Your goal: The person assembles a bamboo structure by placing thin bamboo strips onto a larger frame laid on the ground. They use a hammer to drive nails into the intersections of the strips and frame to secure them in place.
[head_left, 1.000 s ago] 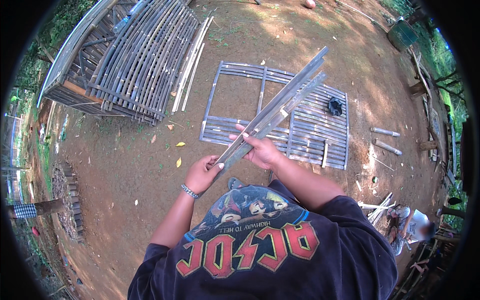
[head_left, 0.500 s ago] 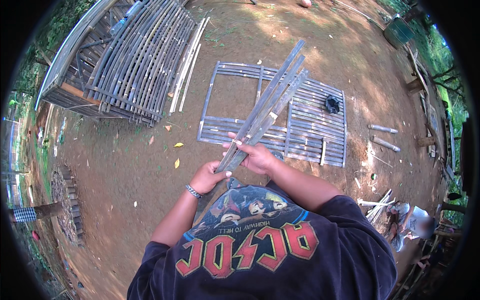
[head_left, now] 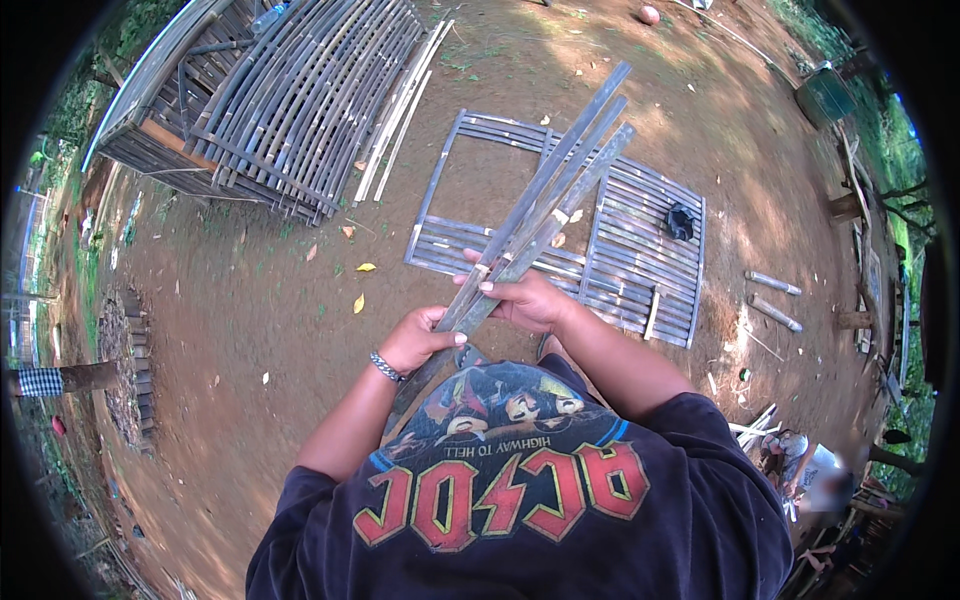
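Note:
Several long grey bamboo slats (head_left: 548, 212) lie bundled across both my hands, fanned apart at their far ends. My left hand (head_left: 418, 342) is closed round the near part of the bundle, its thumb across the top. A little farther up, my right hand (head_left: 522, 298) grips the slats with its thumb on top and fingers beneath. The near ends run down beside my shirt. Under the far part of the bundle, on the ground, lies a flat bamboo slat panel (head_left: 640, 230) with an open section at its upper left.
A large bamboo slat structure (head_left: 310, 100) stands at the far left, with pale strips (head_left: 405, 110) beside it. A black plastic bag (head_left: 680, 222) lies on the panel. Two short bamboo pieces (head_left: 773, 312) lie at the right. A person (head_left: 815, 475) sits at the lower right.
The view has shifted, so the ground things sit slightly differently in it. Both hands keep hold of the slats, with little change in grip.

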`<state>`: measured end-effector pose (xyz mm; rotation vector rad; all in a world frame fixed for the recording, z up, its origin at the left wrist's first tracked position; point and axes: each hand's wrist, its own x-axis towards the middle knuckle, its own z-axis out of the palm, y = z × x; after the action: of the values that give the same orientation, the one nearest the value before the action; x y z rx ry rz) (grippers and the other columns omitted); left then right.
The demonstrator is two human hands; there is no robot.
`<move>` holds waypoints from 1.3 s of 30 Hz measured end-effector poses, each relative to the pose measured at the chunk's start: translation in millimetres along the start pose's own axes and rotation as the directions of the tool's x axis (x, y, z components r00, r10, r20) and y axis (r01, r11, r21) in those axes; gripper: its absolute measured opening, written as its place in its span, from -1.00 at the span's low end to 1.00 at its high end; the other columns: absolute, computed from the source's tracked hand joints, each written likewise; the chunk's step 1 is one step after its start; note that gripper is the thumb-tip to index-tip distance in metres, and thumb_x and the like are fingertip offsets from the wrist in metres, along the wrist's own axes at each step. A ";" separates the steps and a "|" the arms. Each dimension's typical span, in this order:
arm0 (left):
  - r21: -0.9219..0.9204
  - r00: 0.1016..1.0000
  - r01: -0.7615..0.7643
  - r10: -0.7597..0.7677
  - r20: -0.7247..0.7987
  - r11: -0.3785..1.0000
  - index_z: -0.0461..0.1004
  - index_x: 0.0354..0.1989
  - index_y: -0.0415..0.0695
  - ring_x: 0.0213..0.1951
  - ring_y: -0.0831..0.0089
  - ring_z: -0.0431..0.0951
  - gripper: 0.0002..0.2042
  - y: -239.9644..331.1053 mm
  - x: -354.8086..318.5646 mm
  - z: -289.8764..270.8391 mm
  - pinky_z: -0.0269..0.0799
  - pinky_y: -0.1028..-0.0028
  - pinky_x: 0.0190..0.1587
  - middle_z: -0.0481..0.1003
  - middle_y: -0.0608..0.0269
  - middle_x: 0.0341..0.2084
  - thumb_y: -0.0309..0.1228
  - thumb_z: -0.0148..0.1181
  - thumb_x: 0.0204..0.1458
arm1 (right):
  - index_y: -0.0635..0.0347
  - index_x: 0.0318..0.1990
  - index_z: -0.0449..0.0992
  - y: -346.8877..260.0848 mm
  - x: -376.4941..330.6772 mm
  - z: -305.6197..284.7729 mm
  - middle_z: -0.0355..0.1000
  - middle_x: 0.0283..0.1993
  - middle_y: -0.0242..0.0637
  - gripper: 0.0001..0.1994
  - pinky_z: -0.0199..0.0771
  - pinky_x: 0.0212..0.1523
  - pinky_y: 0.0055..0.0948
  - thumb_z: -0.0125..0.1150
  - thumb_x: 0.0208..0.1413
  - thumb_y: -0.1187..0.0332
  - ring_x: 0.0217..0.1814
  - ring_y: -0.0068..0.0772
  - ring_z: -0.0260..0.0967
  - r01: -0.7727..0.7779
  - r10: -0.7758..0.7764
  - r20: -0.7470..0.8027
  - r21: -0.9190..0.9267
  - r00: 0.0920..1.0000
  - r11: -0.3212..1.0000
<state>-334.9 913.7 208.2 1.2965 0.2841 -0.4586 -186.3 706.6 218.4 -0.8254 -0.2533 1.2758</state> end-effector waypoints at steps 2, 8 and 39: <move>-0.009 1.000 -0.006 0.006 -0.009 1.000 0.57 -0.10 -0.25 -0.26 0.64 0.54 -0.78 2.8 -2.2 1.5 0.47 0.54 -0.14 0.60 0.39 -0.28 -0.50 0.36 0.09 | 0.04 0.58 -0.11 -1.2 0.7 0.7 0.30 0.41 -0.16 -0.23 0.29 0.43 -0.02 0.18 0.32 0.38 0.45 -0.18 0.26 -0.006 0.006 0.004 -0.005 1.000 1.000; -0.024 0.999 -0.029 0.029 -0.024 0.999 0.57 -0.01 -0.26 -0.21 0.64 0.52 -0.73 1.2 0.3 3.0 0.45 0.52 -0.07 0.60 0.42 -0.23 -0.42 0.34 0.15 | 0.01 0.58 -0.10 -6.4 -0.3 -1.7 0.27 0.44 -0.12 -0.26 0.29 0.43 -0.02 0.16 0.34 0.37 0.45 -0.14 0.26 -0.006 0.007 0.029 -0.035 1.000 0.999; -0.201 0.715 -0.406 0.173 -0.677 0.892 0.34 0.22 -0.15 -0.25 0.56 0.58 -0.70 31.8 25.2 -68.1 0.57 0.50 -0.33 0.58 0.20 -0.09 -0.48 0.00 0.33 | 0.15 0.24 0.31 -90.8 3.5 -36.6 0.35 -0.18 -0.35 -0.56 0.47 -0.18 -0.47 0.22 0.35 0.15 -0.26 -0.48 0.35 0.583 -0.607 -0.672 -0.311 0.424 0.751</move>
<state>-294.1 981.6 206.7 1.0908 0.6933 0.3357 -96.1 689.9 252.6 -1.0924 0.1132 0.1702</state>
